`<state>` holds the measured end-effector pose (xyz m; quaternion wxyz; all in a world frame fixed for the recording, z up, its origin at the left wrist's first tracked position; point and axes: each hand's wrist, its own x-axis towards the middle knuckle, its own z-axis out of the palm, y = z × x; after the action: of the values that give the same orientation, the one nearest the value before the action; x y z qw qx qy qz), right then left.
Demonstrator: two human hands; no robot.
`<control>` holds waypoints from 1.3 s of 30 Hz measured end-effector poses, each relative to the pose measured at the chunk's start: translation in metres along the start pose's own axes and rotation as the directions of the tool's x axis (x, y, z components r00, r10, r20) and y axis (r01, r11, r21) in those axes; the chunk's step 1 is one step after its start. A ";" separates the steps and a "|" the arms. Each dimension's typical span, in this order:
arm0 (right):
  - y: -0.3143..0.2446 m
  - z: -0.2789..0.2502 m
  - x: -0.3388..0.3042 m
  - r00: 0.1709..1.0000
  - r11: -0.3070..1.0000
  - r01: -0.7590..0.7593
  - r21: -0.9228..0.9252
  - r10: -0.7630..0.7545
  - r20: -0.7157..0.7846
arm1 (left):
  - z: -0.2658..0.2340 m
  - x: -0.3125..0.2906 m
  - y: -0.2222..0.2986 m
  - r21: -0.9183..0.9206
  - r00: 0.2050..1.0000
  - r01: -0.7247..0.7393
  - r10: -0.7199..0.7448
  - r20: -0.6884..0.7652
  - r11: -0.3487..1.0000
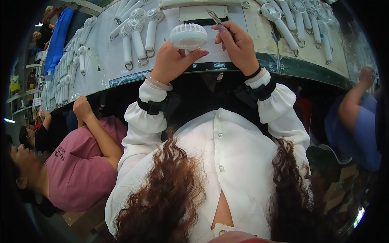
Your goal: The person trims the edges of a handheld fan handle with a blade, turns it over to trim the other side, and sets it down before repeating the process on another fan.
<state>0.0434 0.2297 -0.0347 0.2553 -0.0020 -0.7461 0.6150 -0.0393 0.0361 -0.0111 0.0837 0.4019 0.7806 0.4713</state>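
Observation:
My left hand (172, 60) is closed round a white handheld fan (188, 36), its round ribbed head turned up above my thumb. The handle is mostly hidden by my fingers. To the right, my right hand (237, 44) grips a slim metal utility knife (214, 17) between thumb and fingers, its pointed end facing up and left. The knife is apart from the fan. Both hands are held over the near edge of the workbench (219, 67).
Several white fans with ring ends lie left (137, 38) and right (279, 22) on the bench. A pale block (202, 13) sits behind my hands. A co-worker in a pink shirt (85, 162) sits left; another in blue (360, 125) is at right.

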 end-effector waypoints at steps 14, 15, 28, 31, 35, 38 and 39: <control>0.004 0.005 0.004 0.931 0.949 0.210 -0.235 -0.121 0.345 | -0.001 -0.023 -0.019 -0.323 0.993 -0.100 0.076 -0.086 0.941; 0.005 0.005 0.005 0.931 0.950 0.208 -0.235 -0.118 0.346 | -0.003 -0.022 -0.014 -0.196 0.984 -0.174 0.165 -0.060 0.965; 0.002 0.011 0.007 0.947 0.918 0.120 -0.377 0.009 0.322 | -0.042 -0.044 -0.007 0.213 0.986 -0.161 0.149 0.073 0.964; 0.003 0.011 0.007 0.947 0.915 0.087 -0.394 0.046 0.317 | -0.039 -0.044 0.003 0.167 0.999 0.006 -0.011 0.032 0.986; 0.002 0.012 0.005 0.955 0.904 0.127 -0.409 0.000 0.297 | -0.015 -0.041 0.037 0.212 0.977 0.205 -0.214 0.018 0.956; 0.002 0.014 0.003 0.971 0.935 0.108 -0.338 -0.026 0.239 | -0.007 -0.040 0.043 0.443 0.990 0.114 -0.142 0.029 0.889; 0.001 0.013 0.002 0.970 0.936 0.110 -0.335 -0.027 0.242 | -0.007 -0.040 0.041 0.458 0.985 0.141 -0.170 0.023 0.878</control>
<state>0.0361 0.2183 -0.0365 0.1826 0.0517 -0.8669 0.4609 0.0061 0.0125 0.0156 0.0491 0.3608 0.8958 0.2548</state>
